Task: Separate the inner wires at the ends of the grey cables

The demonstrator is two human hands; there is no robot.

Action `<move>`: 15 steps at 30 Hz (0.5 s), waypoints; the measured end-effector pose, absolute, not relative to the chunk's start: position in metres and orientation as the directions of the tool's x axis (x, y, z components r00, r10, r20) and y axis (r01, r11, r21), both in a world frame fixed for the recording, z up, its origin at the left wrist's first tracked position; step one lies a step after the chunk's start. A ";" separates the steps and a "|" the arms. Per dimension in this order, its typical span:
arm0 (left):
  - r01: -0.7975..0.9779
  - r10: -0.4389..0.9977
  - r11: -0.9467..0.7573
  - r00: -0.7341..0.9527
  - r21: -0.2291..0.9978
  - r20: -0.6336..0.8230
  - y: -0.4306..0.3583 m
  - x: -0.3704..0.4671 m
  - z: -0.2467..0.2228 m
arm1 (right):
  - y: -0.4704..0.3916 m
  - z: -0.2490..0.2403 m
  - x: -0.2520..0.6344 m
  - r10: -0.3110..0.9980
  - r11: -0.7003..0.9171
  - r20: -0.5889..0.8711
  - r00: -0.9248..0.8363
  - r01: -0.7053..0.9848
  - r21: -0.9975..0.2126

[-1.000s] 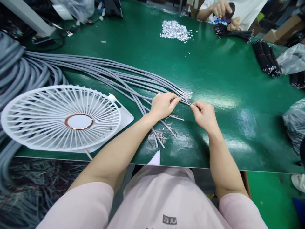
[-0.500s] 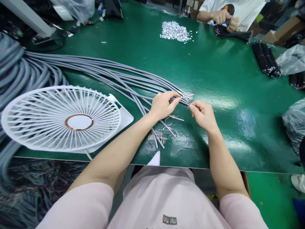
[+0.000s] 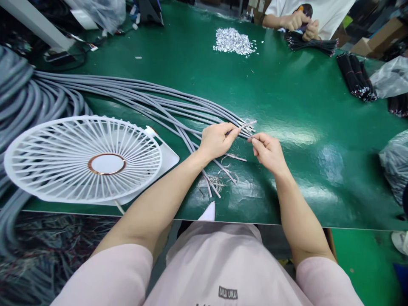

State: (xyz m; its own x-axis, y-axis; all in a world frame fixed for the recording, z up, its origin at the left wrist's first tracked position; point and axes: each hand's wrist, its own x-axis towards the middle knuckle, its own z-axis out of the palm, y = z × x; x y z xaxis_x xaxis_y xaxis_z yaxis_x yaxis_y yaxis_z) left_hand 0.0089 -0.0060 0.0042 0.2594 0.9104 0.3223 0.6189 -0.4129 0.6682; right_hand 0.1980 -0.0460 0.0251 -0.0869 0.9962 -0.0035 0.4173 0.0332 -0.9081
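Long grey cables (image 3: 153, 94) run from the left across the table to my hands. My left hand (image 3: 218, 138) is closed on one cable near its stripped end (image 3: 250, 124), with thumb and forefinger pinching it. Close by on the right, my right hand (image 3: 267, 151) pinches the thin shield wire strands pulled from that end; the strands are partly hidden by the fingers. Below my left hand lie other stripped cable ends (image 3: 212, 187) with loose, frayed strands around them.
A white fan (image 3: 84, 182) lies on the green table (image 3: 191, 51) at left, beside a large coil of cable (image 3: 15, 89). Silver scraps (image 3: 234, 41) are heaped farther back. Across the table a person's hands (image 3: 302, 25) work over black wire bundles (image 3: 312, 44). A plastic bag (image 3: 397, 161) sits at right.
My right hand has shifted slightly left, closer to my left hand. The stripped end in my left hand now tilts up a little more, and its strands look more gathered.
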 end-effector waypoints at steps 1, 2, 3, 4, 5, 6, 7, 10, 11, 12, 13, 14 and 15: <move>0.626 0.911 -0.411 0.258 0.663 0.321 -0.006 0.009 0.005 | -0.046 0.025 0.197 0.996 0.034 0.000 -0.084 0.408 -0.912; 0.632 0.912 -0.410 0.256 0.658 0.321 -0.007 0.009 0.005 | -0.046 0.025 0.197 0.997 0.033 0.001 -0.081 0.399 -0.916; 0.637 0.912 -0.408 0.255 0.654 0.321 -0.007 0.009 0.006 | -0.046 0.025 0.196 0.997 0.030 -0.001 -0.080 0.391 -0.920; 0.642 0.913 -0.406 0.253 0.651 0.319 -0.007 0.009 0.006 | -0.046 0.025 0.196 0.997 0.025 -0.006 -0.079 0.384 -0.923; 0.647 0.914 -0.403 0.251 0.648 0.317 -0.007 0.009 0.006 | -0.046 0.025 0.196 0.997 0.019 -0.011 -0.077 0.377 -0.926; 0.651 0.916 -0.399 0.250 0.646 0.314 -0.007 0.009 0.007 | -0.047 0.025 0.196 0.997 0.015 -0.015 -0.076 0.371 -0.928; 0.655 0.918 -0.394 0.248 0.645 0.309 -0.007 0.010 0.007 | -0.047 0.026 0.196 0.997 0.012 -0.016 -0.074 0.366 -0.931; 0.668 0.923 -0.382 0.245 0.638 0.296 -0.007 0.010 0.009 | -0.047 0.025 0.196 0.997 0.016 -0.009 -0.073 0.344 -0.939; 0.674 0.923 -0.382 0.245 0.632 0.297 -0.007 0.010 0.009 | -0.047 0.024 0.196 0.997 0.021 -0.004 -0.074 0.333 -0.943; 0.682 0.922 -0.384 0.247 0.623 0.298 -0.007 0.010 0.010 | -0.047 0.023 0.196 0.997 0.025 0.001 -0.076 0.322 -0.946; 0.690 0.920 -0.388 0.252 0.611 0.300 -0.008 0.010 0.010 | -0.046 0.021 0.196 0.997 0.030 0.006 -0.077 0.311 -0.950; 0.697 0.917 -0.394 0.260 0.599 0.301 -0.008 0.010 0.010 | -0.045 0.019 0.196 0.997 0.035 0.012 -0.077 0.299 -0.954; 0.704 0.914 -0.402 0.270 0.585 0.303 -0.008 0.010 0.010 | -0.044 0.017 0.196 0.997 0.040 0.018 -0.076 0.289 -0.957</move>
State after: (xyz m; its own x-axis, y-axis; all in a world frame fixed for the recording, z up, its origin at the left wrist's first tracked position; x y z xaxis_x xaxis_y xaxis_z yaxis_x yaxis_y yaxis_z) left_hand 0.0104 -0.0082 0.0102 0.2700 0.9140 0.3028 0.7044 -0.4019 0.5851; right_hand 0.1959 -0.0441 0.0170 -0.0759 0.9969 0.0184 0.2888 0.0396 -0.9566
